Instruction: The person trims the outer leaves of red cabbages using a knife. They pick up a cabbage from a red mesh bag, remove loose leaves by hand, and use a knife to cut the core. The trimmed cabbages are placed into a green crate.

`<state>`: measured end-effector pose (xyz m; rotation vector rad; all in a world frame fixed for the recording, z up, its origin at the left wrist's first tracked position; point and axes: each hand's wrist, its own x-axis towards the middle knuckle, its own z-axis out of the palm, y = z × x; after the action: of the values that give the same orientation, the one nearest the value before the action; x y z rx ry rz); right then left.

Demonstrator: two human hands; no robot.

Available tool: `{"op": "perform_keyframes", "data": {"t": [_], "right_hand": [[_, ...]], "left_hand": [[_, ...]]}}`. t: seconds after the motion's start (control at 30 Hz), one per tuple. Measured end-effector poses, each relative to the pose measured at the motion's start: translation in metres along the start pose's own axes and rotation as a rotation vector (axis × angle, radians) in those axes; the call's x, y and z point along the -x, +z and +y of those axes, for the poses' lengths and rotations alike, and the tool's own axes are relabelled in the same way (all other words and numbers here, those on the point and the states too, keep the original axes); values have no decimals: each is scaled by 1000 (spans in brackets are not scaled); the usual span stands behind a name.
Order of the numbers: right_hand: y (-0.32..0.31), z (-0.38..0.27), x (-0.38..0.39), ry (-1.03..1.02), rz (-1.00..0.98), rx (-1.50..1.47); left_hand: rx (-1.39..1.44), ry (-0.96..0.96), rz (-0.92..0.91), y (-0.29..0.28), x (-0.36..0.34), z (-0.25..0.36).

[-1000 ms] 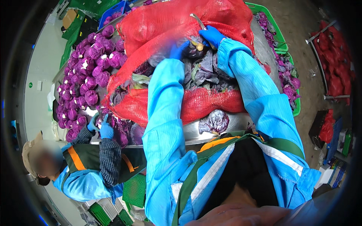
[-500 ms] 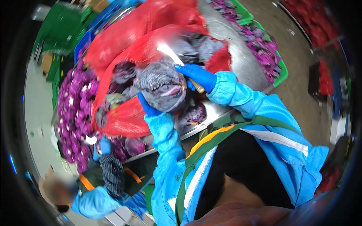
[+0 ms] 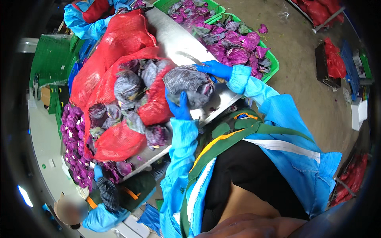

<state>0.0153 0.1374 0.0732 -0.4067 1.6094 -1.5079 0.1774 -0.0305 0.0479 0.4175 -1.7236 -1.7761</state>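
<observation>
Above the metal table (image 3: 171, 27) I hold a red cabbage (image 3: 185, 80) with grey-purple outer leaves. My left hand (image 3: 180, 107), in a blue glove, is closed on it from below, thumb up against its side. At its upper right my right hand (image 3: 217, 70), gloved too, is closed round a knife, whose blade (image 3: 188, 56) shows only as a blurred streak above the cabbage. Its handle is mostly hidden by the fingers. Left of my hands an opened red mesh sack (image 3: 115, 144) spills several cabbages (image 3: 127, 85); another cabbage (image 3: 156, 136) rests near the table's edge.
Green crates (image 3: 274, 65) of purple leaves stand beyond the table on the right. A full red sack (image 3: 113, 43) lies at the far left, with a pile of trimmed cabbages (image 3: 74, 133) beside it. One co-worker (image 3: 105, 214) is at lower left, another person's sleeve (image 3: 85, 23) at upper left.
My view has swung right, bringing the crates nearer the middle. The cabbage is turned in my hands, and the knife blade, plain before, is now blurred.
</observation>
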Motion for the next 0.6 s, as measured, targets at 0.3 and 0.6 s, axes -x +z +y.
{"op": "perform_keyframes", "data": {"t": [0.3, 0.6], "right_hand": [[-105, 35, -1, -593, -56, 441], [-203, 144, -34, -134, 591, 402]], "left_hand": [[-691, 452, -161, 132, -8, -35], [-1083, 59, -18, 129, 23, -8]]}}
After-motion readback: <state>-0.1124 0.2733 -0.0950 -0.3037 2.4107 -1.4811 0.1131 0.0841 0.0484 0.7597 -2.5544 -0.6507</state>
